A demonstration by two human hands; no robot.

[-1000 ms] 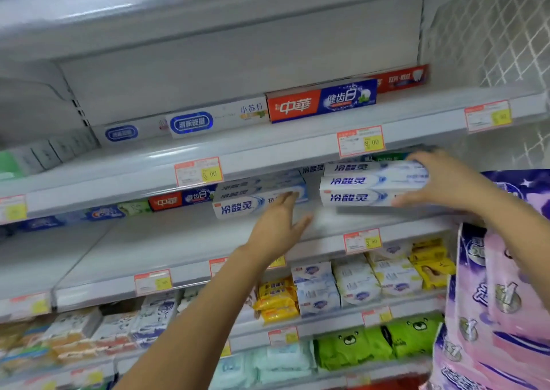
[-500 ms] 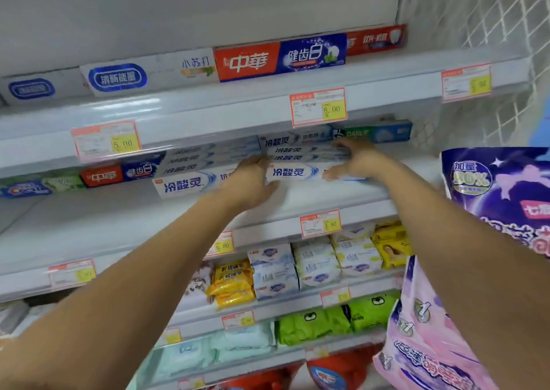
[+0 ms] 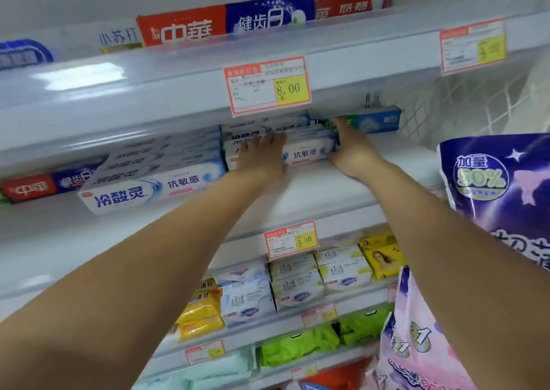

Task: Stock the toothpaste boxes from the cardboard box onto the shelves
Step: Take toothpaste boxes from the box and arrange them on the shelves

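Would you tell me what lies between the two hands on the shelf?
In the head view, a stack of white toothpaste boxes lies between the left hand and right hand.

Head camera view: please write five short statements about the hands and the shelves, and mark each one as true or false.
1. Both the left hand and the right hand touch the stack of white toothpaste boxes. True.
2. The price tag directly above this stack reads 3.50. False: that price tag reads 8.00.
3. A second stack of white boxes lies to the left of the hands. True.
4. The right hand holds the purple pack. False: the purple pack is at the right edge, apart from the hand.
5. The middle shelf carries yellow packs. False: the yellow packs are on a lower shelf.
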